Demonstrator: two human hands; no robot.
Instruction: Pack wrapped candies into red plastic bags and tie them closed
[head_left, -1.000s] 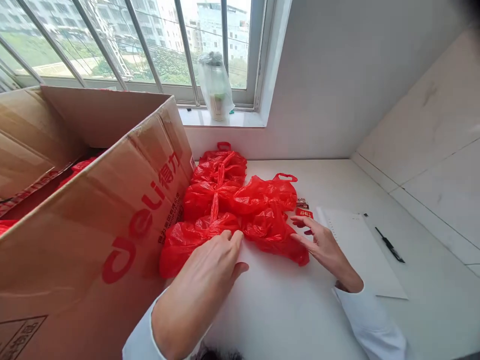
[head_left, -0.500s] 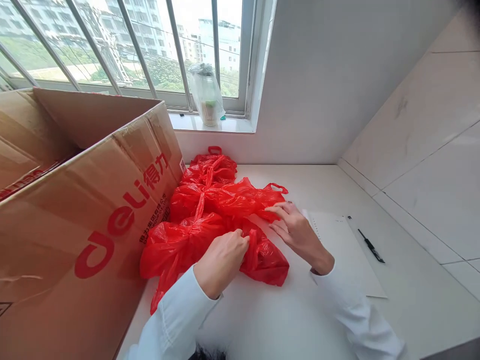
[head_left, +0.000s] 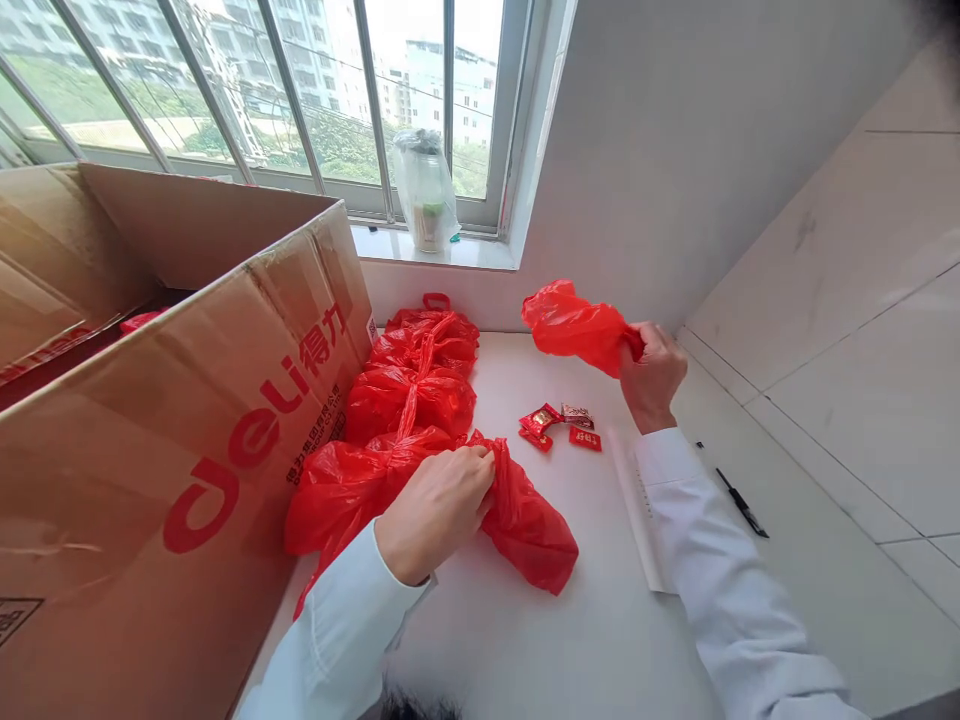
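In the head view, my left hand (head_left: 442, 505) is closed round the gathered neck of a red plastic bag (head_left: 532, 530), whose lower end rests on the white table. Raised at the right, my right hand (head_left: 654, 372) grips another red plastic bag (head_left: 576, 325), which hangs crumpled above the tabletop. Below that bag lie several small wrapped candies (head_left: 541, 418), mostly in red wrappers. Tied red bags (head_left: 412, 400) sit in a row beyond my left hand; my left fingers partly hide the nearest one's edge.
A large open cardboard box (head_left: 262, 400) stands at the left with something red inside. White paper (head_left: 637, 510) and a black pen (head_left: 741, 502) lie at the right. A bagged jar (head_left: 427, 200) is on the windowsill. Walls border the table behind and right.
My right hand has closed on a red bag and lifted it up and to the right. Several candies now show on the table. My left hand stays on its bag.
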